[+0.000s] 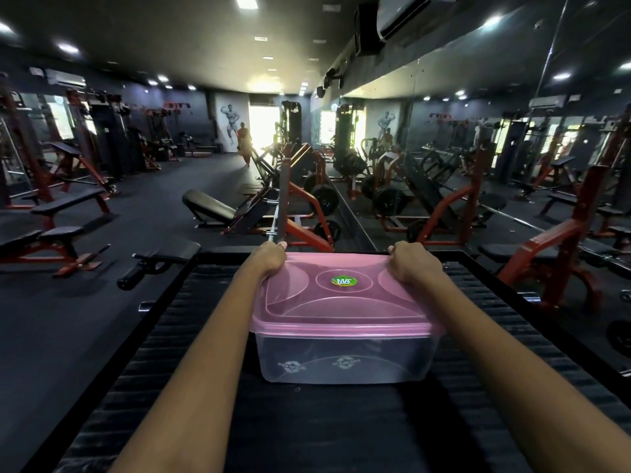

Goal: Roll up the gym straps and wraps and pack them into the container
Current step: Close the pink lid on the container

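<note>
Both hands gripped the far corners of the pink lid on the clear container.

The left hand [269, 259] and right hand [408, 262] curled their fingers over the far edge of the translucent pink lid [341, 302], which sat on the rectangular, thin-walled container [345, 356] resting on a ribbed black mat [191, 336]. No straps or wraps showed through its cloudy plastic. Uneven pulling could probably flex the soft lid, leaving one corner unseated, or skid the light tub along the mat.

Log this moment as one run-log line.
left hand: grips lid's far-left corner | right hand: grips far-right corner | pink lid: on clear container | straps: none visible
</note>
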{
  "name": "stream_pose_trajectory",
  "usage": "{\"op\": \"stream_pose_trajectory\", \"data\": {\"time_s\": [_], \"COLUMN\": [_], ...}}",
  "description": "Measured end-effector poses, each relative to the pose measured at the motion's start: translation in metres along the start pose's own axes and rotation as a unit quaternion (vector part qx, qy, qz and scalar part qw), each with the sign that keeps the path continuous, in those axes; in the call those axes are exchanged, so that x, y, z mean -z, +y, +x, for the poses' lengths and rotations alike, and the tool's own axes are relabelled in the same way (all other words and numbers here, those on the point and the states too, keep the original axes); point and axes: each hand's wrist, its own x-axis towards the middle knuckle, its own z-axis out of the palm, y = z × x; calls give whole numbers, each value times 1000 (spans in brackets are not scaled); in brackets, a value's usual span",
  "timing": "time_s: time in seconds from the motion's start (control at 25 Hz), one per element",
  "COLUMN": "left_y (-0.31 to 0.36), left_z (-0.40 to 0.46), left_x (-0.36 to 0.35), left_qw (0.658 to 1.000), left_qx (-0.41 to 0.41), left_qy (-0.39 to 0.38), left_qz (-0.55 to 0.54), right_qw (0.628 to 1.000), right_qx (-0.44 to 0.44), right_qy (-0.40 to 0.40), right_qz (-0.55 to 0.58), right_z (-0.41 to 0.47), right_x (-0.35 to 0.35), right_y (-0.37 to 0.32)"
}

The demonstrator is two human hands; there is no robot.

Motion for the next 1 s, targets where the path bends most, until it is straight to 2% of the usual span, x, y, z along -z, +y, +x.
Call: {"op": "stream_pose_trajectory", "data": {"time_s": [0.12,0.24,0.44,0.6,0.76,0.88,1.0], "left_y": [0,-5,-17,-17,-12,-13,-17], "left_z": [-2,-9,-16,-21,-21,-16,-12], "left_x": [0,3,6,7,6,6,7], "left_qw": [1000,996,984,983,986,987,984], "left_qx": [5,-6,24,37,47,49,55], "left_qy": [4,22,91,127,128,103,93], "left_qz": [-29,-85,-148,-130,-94,-109,-141], "right_qw": [999,992,973,951,937,924,916], "right_qx": [15,100,195,243,242,241,228], "right_qy": [9,32,-104,-153,-217,-271,-289], "right_qz": [-29,-68,61,116,127,121,160], "right_z": [-2,-5,-12,-1,8,9,9], "right_x": [3,6,-8,-26,-25,-22,-22], "right_y": [-2,-14,-96,-153,-162,-165,-168]}}
